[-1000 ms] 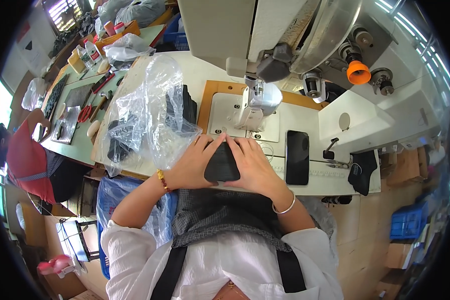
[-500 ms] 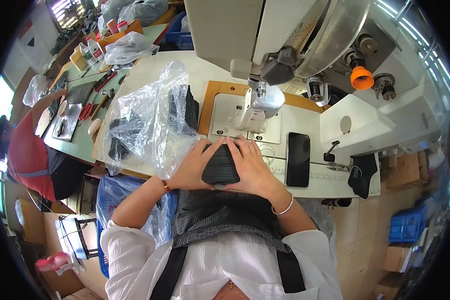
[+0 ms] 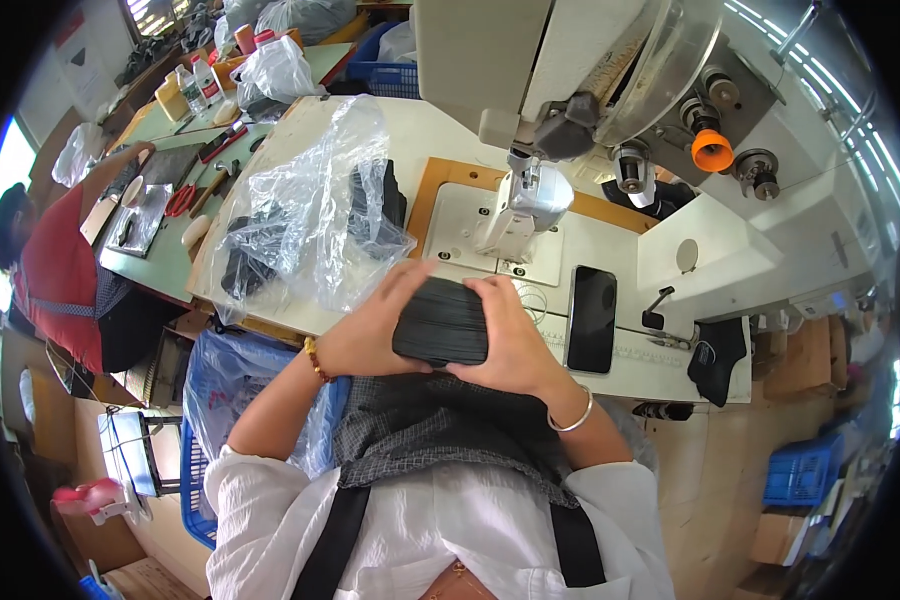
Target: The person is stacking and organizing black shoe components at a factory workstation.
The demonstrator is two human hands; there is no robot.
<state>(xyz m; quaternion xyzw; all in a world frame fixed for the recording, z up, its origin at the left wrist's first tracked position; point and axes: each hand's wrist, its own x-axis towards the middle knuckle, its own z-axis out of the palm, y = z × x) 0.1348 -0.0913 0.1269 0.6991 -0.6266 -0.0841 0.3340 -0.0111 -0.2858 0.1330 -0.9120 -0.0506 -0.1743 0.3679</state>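
Between my two hands is a thick stack of thin black pieces [image 3: 442, 322], held at the near edge of the sewing table. My left hand [image 3: 375, 325] presses on its left side, fingers wrapped toward the far edge. On the other side my right hand [image 3: 515, 340] grips it, thumb at the near edge. What the pieces are made of I cannot tell. Just beyond stands the head of a sewing machine [image 3: 522, 205] over its metal plate. A clear plastic bag [image 3: 315, 215] with dark pieces in and beside it lies left of my hands.
A black phone [image 3: 592, 318] lies on the table to the right, near a black cut piece [image 3: 717, 360] at the edge. Below left is a blue basket [image 3: 198, 480] with plastic in it. At a green table, a person in red [image 3: 65, 275] works among tools, including red scissors [image 3: 181, 200].
My fingers have spread from the top of the stack to its sides, so more of it shows. The stack has tipped or turned slightly. The whole view has shifted a little.
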